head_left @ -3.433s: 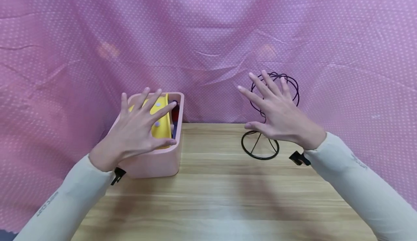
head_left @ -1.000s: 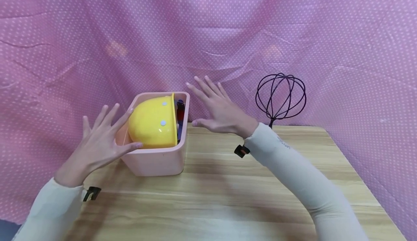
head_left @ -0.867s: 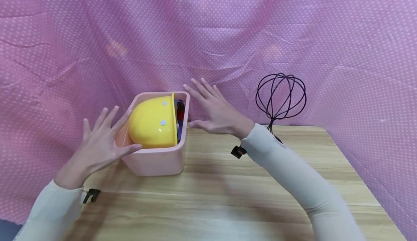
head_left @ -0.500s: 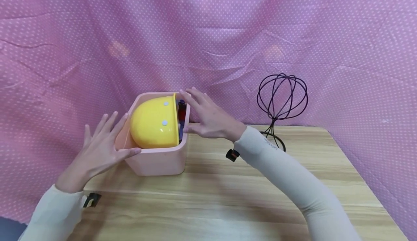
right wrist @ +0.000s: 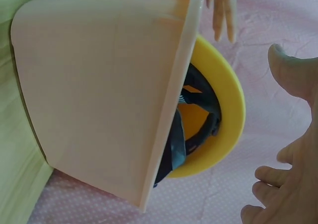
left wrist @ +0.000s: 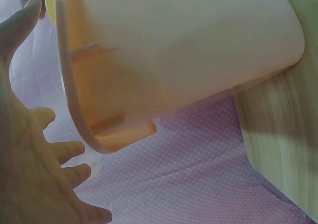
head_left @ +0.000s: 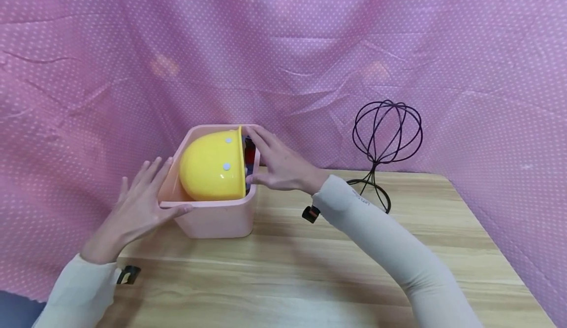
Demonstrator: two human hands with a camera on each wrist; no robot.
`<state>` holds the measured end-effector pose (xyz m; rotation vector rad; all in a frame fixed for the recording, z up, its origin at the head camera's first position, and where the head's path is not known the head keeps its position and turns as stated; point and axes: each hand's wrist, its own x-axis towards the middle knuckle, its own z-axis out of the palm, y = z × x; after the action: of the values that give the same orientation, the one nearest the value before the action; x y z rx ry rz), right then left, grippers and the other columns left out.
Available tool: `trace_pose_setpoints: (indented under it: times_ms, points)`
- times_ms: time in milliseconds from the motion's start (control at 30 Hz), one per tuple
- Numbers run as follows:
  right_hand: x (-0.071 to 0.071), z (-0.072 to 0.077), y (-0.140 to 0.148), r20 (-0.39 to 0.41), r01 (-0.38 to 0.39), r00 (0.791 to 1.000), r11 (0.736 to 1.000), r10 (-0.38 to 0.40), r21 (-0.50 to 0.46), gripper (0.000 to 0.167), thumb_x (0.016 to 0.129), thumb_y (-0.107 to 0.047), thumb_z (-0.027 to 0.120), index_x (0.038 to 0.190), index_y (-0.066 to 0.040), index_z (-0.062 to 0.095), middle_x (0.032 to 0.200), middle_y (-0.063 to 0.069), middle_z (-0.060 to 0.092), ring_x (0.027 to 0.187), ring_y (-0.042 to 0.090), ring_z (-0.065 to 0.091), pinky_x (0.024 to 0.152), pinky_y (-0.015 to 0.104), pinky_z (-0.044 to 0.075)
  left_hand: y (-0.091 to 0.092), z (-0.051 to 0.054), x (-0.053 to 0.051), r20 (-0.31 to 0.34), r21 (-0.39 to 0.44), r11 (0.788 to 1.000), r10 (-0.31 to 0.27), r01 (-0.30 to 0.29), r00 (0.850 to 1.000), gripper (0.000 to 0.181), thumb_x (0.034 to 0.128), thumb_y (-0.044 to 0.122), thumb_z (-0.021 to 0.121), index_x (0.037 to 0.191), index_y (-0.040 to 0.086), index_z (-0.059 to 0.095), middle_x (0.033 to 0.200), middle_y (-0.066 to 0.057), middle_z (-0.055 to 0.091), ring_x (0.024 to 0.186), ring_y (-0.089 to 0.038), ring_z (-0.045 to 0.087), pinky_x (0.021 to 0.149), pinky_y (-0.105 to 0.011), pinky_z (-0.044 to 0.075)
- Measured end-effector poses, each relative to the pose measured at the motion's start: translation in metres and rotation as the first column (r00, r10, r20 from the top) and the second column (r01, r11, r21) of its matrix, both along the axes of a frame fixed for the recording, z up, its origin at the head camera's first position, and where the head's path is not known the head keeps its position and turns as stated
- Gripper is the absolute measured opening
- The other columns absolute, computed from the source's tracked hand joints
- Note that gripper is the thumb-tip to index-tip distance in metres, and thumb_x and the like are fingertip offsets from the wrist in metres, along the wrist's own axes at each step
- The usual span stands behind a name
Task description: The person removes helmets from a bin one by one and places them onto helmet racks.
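Helmet (head_left: 210, 168) in bin (head_left: 214, 221) is being flanked by wide, empty hands (head_left: 137, 207) (head_left: 285, 166). Even grip on crown (head_left: 188, 173) and brim (head_left: 243, 158) is being advised, straps (right wrist: 176, 147) being kept clear.

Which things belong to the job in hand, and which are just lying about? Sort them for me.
Likely part of the job:
- helmet, on its side in the bin
- bin, holding it
- left hand, by the bin's near-left corner
- right hand, near the helmet's brim

Seemingly just there:
- wire stand, off to the right
- cloth, hanging behind
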<state>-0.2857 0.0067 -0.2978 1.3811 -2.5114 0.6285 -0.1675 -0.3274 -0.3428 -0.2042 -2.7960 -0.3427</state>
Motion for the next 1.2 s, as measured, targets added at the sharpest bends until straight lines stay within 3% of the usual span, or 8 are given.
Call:
trace_pose_setpoints:
  times_ms: [167,400,633,867,900,1033,1133,1200]
  points:
    - [0.0,-0.003,-0.004,0.133,0.049,0.99,0.999,-0.051,0.019,0.109,0.09,-0.05,0.071,0.165,-0.014,0.001,0.173,0.005,0.007,0.16,0.025,0.015,0.13,0.048,0.021,-0.001,-0.003,-0.002,0.013,0.036,0.999,-0.008,0.007,1.0,0.117,0.0817,0.066,0.071,0.165,0.02,0.004,0.171,-0.021,0.008,0.158,-0.047,0.005,0.116,-0.081,0.002]
    - [-0.003,-0.011,-0.015,0.28,0.117,0.951,0.991,-0.13,0.064,0.109,0.087,-0.052,0.072,0.165,-0.018,0.004,0.17,0.005,0.019,0.156,0.023,0.025,0.127,0.049,0.028,-0.004,-0.005,-0.006,0.019,0.088,0.996,-0.023,0.021,1.0,0.119,0.0799,0.061,0.075,0.165,0.017,0.004,0.171,-0.023,0.008,0.155,-0.051,0.011,0.119,-0.078,0.009]
    - [-0.007,-0.02,-0.029,0.274,0.064,0.958,0.995,-0.083,0.078,0.096,0.086,-0.048,0.075,0.161,-0.015,0.025,0.153,0.006,0.047,0.137,0.02,0.046,0.122,0.044,0.038,-0.006,-0.011,-0.01,0.008,0.122,0.992,-0.036,0.034,0.999,0.121,0.0797,0.059,0.077,0.165,0.012,0.005,0.168,-0.028,0.012,0.152,-0.054,0.019,0.118,-0.076,0.016]
    - [-0.007,-0.029,-0.04,0.275,0.02,0.961,0.998,-0.034,0.056,0.064,0.085,-0.044,0.078,0.137,-0.016,0.052,0.128,0.001,0.062,0.124,0.016,0.055,0.117,0.04,0.044,-0.007,-0.015,-0.009,0.042,0.176,0.984,-0.019,0.011,0.999,0.122,0.081,0.057,0.078,0.163,0.003,0.006,0.166,-0.033,0.014,0.15,-0.056,0.021,0.117,-0.074,0.022]
    - [-0.008,-0.03,-0.041,0.272,0.019,0.962,0.998,-0.033,0.057,0.061,0.085,-0.044,0.078,0.133,-0.015,0.054,0.124,0.0,0.063,0.121,0.015,0.057,0.114,0.038,0.047,-0.007,-0.015,-0.009,0.051,0.19,0.982,-0.01,0.001,0.999,0.121,0.081,0.058,0.078,0.163,0.002,0.007,0.165,-0.033,0.015,0.15,-0.055,0.022,0.117,-0.074,0.023]
    - [-0.007,-0.028,-0.044,0.299,0.028,0.953,0.998,-0.043,0.056,0.055,0.085,-0.04,0.08,0.127,-0.015,0.055,0.117,-0.002,0.064,0.114,0.012,0.061,0.108,0.034,0.051,-0.007,-0.018,-0.009,0.033,0.237,0.971,0.007,-0.014,0.999,0.105,0.079,0.056,0.081,0.155,0.002,0.032,0.146,-0.029,0.047,0.13,-0.046,0.05,0.104,-0.069,0.042]
    - [-0.005,-0.025,-0.048,0.345,0.02,0.938,0.999,-0.033,0.041,0.059,0.085,-0.036,0.081,0.132,-0.016,0.053,0.119,-0.003,0.066,0.117,0.012,0.062,0.11,0.034,0.05,-0.008,-0.02,-0.007,0.019,0.257,0.966,0.023,-0.027,1.0,0.096,0.0782,0.055,0.082,0.15,0.006,0.042,0.131,-0.024,0.057,0.116,-0.041,0.057,0.095,-0.066,0.046]
    - [-0.004,-0.023,-0.052,0.38,0.018,0.924,0.999,-0.029,0.032,0.062,0.085,-0.033,0.082,0.135,-0.017,0.051,0.12,-0.004,0.067,0.118,0.012,0.063,0.109,0.033,0.05,-0.008,-0.02,-0.005,0.035,0.252,0.966,0.05,-0.057,0.998,0.1,0.0785,0.058,0.08,0.154,0.007,0.039,0.136,-0.026,0.055,0.121,-0.045,0.055,0.098,-0.07,0.044]
